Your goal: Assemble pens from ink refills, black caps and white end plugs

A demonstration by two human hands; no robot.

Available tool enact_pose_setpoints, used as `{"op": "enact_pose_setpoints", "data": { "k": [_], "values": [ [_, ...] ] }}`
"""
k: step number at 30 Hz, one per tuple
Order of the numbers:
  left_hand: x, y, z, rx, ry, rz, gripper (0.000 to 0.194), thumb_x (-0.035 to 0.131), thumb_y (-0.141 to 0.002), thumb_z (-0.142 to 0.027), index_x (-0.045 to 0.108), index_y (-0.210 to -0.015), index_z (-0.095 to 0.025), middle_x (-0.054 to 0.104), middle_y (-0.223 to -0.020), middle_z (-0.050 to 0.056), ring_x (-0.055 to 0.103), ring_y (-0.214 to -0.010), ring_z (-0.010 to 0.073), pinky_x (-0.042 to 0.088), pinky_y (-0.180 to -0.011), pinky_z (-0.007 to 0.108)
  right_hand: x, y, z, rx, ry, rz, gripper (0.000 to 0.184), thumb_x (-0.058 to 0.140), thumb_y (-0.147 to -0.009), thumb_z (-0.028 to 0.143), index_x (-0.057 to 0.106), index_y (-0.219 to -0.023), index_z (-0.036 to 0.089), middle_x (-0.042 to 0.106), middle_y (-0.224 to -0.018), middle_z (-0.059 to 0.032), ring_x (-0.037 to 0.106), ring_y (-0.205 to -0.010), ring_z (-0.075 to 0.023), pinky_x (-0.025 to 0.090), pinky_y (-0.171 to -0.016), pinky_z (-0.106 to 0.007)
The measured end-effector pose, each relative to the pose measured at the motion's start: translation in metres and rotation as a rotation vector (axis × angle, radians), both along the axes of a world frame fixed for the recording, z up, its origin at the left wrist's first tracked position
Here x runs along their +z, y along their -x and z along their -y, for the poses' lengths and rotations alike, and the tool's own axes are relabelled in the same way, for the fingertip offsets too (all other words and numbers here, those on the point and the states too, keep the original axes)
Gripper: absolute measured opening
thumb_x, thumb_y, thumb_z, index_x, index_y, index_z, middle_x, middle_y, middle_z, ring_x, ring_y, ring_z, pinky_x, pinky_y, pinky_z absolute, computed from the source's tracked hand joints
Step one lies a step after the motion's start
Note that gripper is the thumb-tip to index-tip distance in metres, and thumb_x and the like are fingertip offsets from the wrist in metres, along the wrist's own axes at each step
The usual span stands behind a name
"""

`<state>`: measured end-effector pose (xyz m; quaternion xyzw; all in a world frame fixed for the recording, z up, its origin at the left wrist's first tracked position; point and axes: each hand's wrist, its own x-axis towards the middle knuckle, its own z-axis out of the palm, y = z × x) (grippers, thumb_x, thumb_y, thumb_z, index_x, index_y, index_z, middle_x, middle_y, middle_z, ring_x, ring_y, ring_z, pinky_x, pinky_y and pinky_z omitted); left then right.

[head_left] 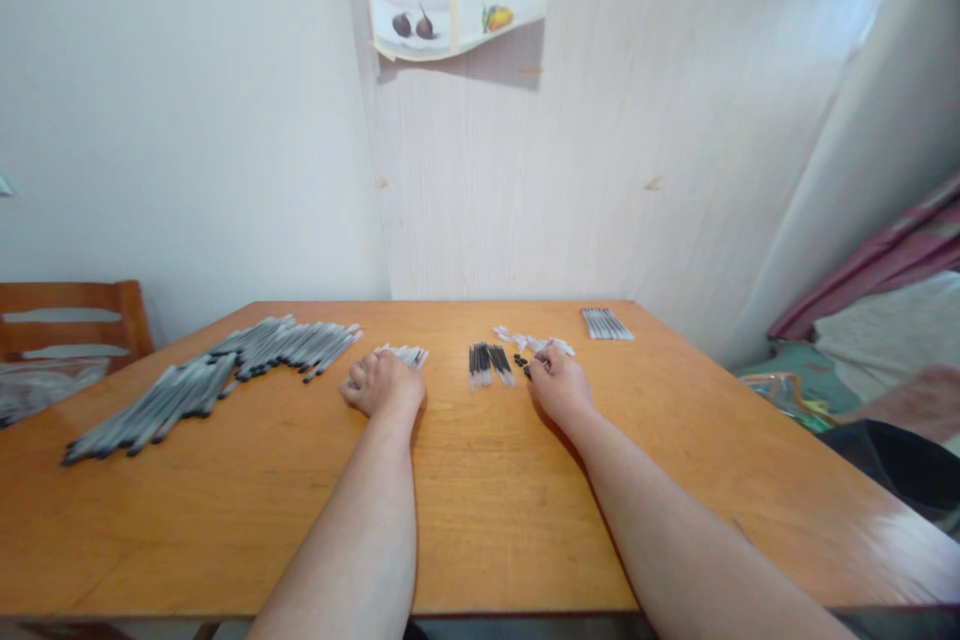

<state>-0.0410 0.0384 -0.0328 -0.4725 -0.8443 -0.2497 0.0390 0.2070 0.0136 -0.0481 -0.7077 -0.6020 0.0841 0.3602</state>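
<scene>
My left hand (384,384) rests on the table with its fingers curled over a small group of whitish pen barrels (415,355); their far ends stick out past the knuckles. My right hand (559,382) has its fingers pinched together beside a few small black pieces (520,360), and what sits between the fingertips is hidden. Just beyond that hand lie loose clear pen caps (532,342). Between my hands, dark pen refills with clear tips (491,365) lie side by side.
A large spread of grey-white pen barrels with black ends (277,348) covers the table's left side. A neat row of pens (607,323) lies at the far right of the wooden table (480,520). A chair (75,315) stands left, and a black bag-like thing (892,470) right.
</scene>
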Motion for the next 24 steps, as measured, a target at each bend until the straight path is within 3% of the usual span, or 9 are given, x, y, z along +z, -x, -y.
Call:
{"op": "enact_pose_setpoints", "data": {
  "k": [6, 15, 24],
  "values": [
    [-0.003, 0.001, -0.004, 0.01, -0.025, -0.012, 0.037, 0.043, -0.084, -0.023, 0.064, -0.113, -0.019, 0.058, -0.129, 0.019, 0.043, -0.126, 0.0353, 0.032, -0.098, 0.055, -0.001, -0.001, -0.002, -0.002, -0.005, 0.007, 0.02, 0.047, -0.087, 0.031, 0.065, -0.087, 0.021, 0.066, -0.082, -0.005, 0.058, -0.081, -0.0188, 0.032, -0.063, -0.025],
    [0.008, -0.005, 0.003, -0.02, -0.092, -0.027, 0.034, 0.042, -0.087, -0.027, 0.066, -0.108, -0.016, 0.06, -0.123, 0.021, 0.045, -0.123, 0.0366, 0.034, -0.096, 0.054, -0.003, 0.002, -0.001, -0.003, 0.011, 0.035, 0.022, 0.047, -0.088, 0.032, 0.065, -0.089, 0.021, 0.067, -0.082, -0.0054, 0.059, -0.08, -0.0191, 0.032, -0.063, -0.026],
    [0.013, -0.01, 0.003, -0.097, -0.183, 0.017, 0.025, 0.046, -0.087, -0.029, 0.066, -0.099, -0.02, 0.063, -0.117, 0.016, 0.05, -0.118, 0.0362, 0.036, -0.094, 0.052, -0.001, 0.015, 0.001, 0.005, 0.108, 0.122, 0.026, 0.044, -0.088, 0.035, 0.067, -0.094, 0.024, 0.068, -0.088, -0.0061, 0.06, -0.082, -0.0208, 0.034, -0.063, -0.028]
  ]
}}
